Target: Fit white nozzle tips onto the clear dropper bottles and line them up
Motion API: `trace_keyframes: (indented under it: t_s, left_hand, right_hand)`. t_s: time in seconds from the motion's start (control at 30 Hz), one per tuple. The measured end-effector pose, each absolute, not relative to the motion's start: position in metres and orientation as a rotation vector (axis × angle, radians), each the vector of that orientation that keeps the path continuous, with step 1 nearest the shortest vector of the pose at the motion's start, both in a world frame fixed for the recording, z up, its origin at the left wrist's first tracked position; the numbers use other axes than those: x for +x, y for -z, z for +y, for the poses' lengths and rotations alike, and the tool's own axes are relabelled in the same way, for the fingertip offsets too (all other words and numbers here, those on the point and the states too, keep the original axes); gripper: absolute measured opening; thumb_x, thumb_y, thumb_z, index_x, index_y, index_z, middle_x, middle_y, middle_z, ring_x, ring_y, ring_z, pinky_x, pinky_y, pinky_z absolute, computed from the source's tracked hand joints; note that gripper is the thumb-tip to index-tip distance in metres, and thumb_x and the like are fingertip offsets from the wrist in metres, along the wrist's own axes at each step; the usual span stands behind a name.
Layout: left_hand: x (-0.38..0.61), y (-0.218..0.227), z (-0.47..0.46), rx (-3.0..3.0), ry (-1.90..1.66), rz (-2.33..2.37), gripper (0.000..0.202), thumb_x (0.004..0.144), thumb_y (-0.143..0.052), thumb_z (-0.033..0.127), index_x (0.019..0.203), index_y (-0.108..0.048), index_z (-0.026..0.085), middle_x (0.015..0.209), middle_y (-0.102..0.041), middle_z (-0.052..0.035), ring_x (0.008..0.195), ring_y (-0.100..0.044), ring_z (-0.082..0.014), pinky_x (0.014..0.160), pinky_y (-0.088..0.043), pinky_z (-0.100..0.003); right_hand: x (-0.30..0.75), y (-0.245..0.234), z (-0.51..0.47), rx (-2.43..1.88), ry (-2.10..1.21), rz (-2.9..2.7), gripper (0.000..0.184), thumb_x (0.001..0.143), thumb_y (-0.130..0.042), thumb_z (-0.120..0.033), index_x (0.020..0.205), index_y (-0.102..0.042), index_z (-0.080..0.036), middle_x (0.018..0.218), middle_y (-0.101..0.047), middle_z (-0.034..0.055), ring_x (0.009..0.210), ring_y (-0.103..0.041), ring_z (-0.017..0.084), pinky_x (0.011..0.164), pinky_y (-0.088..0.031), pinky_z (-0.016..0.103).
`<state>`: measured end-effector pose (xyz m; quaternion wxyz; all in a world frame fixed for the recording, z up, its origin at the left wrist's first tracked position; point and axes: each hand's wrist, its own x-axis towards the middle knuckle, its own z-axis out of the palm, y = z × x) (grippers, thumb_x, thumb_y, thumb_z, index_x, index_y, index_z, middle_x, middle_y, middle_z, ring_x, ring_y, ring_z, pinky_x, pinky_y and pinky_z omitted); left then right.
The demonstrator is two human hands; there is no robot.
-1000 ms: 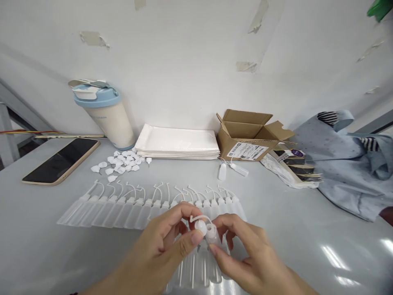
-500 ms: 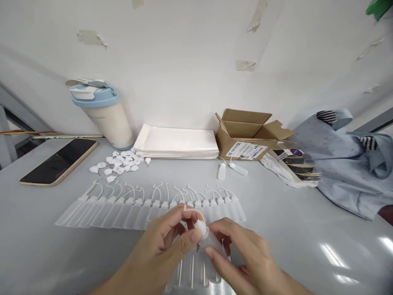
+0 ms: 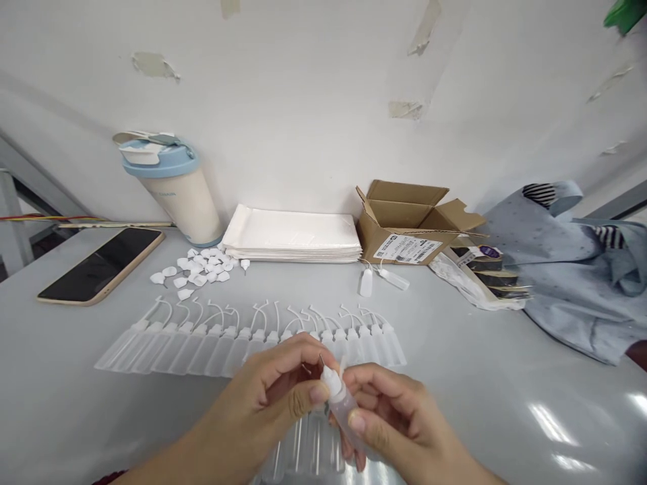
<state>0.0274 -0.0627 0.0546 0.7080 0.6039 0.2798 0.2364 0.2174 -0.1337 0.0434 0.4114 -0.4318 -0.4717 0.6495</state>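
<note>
A small translucent squeeze bottle [image 3: 344,409] is tilted between my two hands, its white cap [image 3: 331,381] bearing a thin metal needle that points up. My left hand [image 3: 267,404] pinches the cap between thumb and fingers. Around the bottle's body, my right hand [image 3: 404,421] is closed, thumb on the near side. Behind the hands, a row of similar bottles [image 3: 217,347] with thin white strap stems lies flat, partly covered by my fingers. More clear bottles [image 3: 303,448] lie beneath my hands. A pile of white needle caps [image 3: 205,269] sits at the back left.
At the left are a phone [image 3: 101,266] and a tumbler [image 3: 176,199]. A stack of white envelopes [image 3: 293,232] lies against the wall beside an open cardboard box [image 3: 404,236]. Two small bottles [image 3: 366,283] lie before the box. Blue fabric [image 3: 561,276] and a plastic-wrapped pack [image 3: 480,276] are at right.
My right hand has shifted its hold, its thumb now lying along the bottle's body. The bottle's strap has swung from the left side to behind the cap. My left hand still pinches the cap.
</note>
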Motion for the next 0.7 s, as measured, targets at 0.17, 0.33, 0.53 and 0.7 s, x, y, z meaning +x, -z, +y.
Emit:
trace_keyframes:
  t_s: [0.17, 0.33, 0.53, 0.7]
  left_hand:
    - [0.028, -0.056, -0.064, 1.563, -0.631, 0.750, 0.012, 0.091, -0.056, 0.034, 0.091, -0.064, 0.025, 0.088, -0.058, 0.0005, 0.083, -0.056, -0.0161, 0.078, -0.045, -0.026]
    - [0.025, -0.057, -0.061, 1.498, -0.540, 0.676, 0.013, 0.093, -0.053, 0.033, 0.094, -0.064, 0.025, 0.093, -0.057, 0.0004, 0.087, -0.057, -0.0156, 0.080, -0.046, -0.026]
    - [0.019, -0.065, -0.056, 1.496, -0.465, 0.617, 0.014, 0.093, -0.055, 0.030, 0.102, -0.066, 0.031, 0.100, -0.059, 0.0020, 0.094, -0.058, -0.0147, 0.087, -0.046, -0.026]
    - [0.022, -0.065, -0.054, 1.521, -0.509, 0.683, 0.011, 0.088, -0.064, 0.032, 0.087, -0.073, 0.028, 0.088, -0.062, 0.0017, 0.082, -0.058, -0.0137, 0.078, -0.047, -0.023]
  right_hand:
    - [0.215, -0.037, -0.139, -1.262, -0.913, -1.559, 0.018, 0.085, -0.065, -0.020, 0.104, -0.065, -0.021, 0.084, -0.065, 0.0035, 0.066, -0.058, 0.013, 0.058, -0.053, 0.023]
    - [0.217, -0.040, -0.135, -1.202, -1.364, -1.350, 0.018, 0.088, -0.064, -0.030, 0.103, -0.065, -0.019, 0.072, -0.063, 0.0000, 0.059, -0.060, 0.011, 0.058, -0.055, 0.024]
    - [0.219, -0.044, -0.134, -1.046, -1.665, -1.130, 0.022, 0.087, -0.068, -0.036, 0.101, -0.066, -0.019, 0.070, -0.064, -0.0022, 0.062, -0.063, 0.009, 0.062, -0.054, 0.021]
    - [0.217, -0.043, -0.135, -1.137, -1.596, -1.212, 0.027, 0.085, -0.069, -0.038, 0.102, -0.067, -0.017, 0.068, -0.066, -0.0004, 0.058, -0.063, 0.010, 0.059, -0.054, 0.023]
